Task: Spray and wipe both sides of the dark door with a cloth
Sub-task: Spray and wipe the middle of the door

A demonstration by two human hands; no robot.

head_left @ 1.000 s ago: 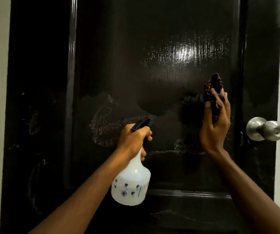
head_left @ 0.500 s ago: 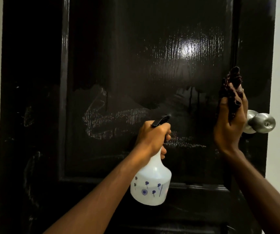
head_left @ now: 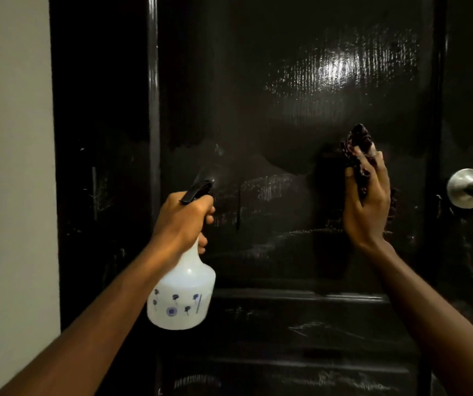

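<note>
From here I see the left hand [head_left: 182, 221] gripping the spray bottle [head_left: 182, 298] and the right hand [head_left: 368, 207] holding the bunched cloth [head_left: 358, 150] against the dark door [head_left: 286, 81], whose upper panel looks wet, so I judge the streaked lower part and the other side are left.

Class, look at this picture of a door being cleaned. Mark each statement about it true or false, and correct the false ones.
1. The left hand grips the spray bottle at its neck. True.
2. The spray bottle is red. False: it is white with small blue prints.
3. The right hand holds a dark cloth. True.
4. The metal door knob sits left of both hands. False: it is at the right side of the door, beyond the right hand.
</note>
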